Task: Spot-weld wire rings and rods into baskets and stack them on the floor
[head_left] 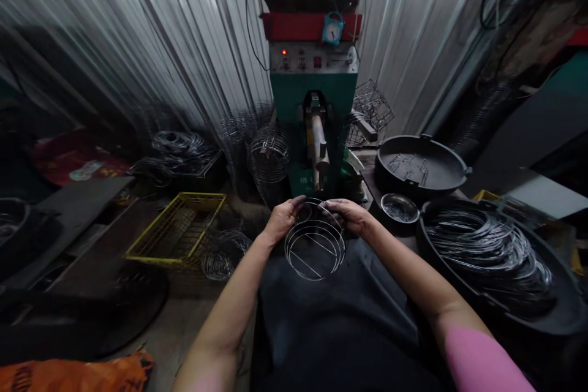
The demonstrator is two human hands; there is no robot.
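Dark, smooth cloth (331, 331) drapes over the lap, softly creased; at left sits a yellow wire-mesh basket (157, 259); the left hand (282, 220), fingers nearly closed, pinches the far rim of a round wire frame (321, 244), thin silvery rings with straight crossbars, above the cloth; the right hand (348, 214) grips that rim, fingers bent; rightward, shiny hoops (489, 251) heap in a black pan (564, 297)
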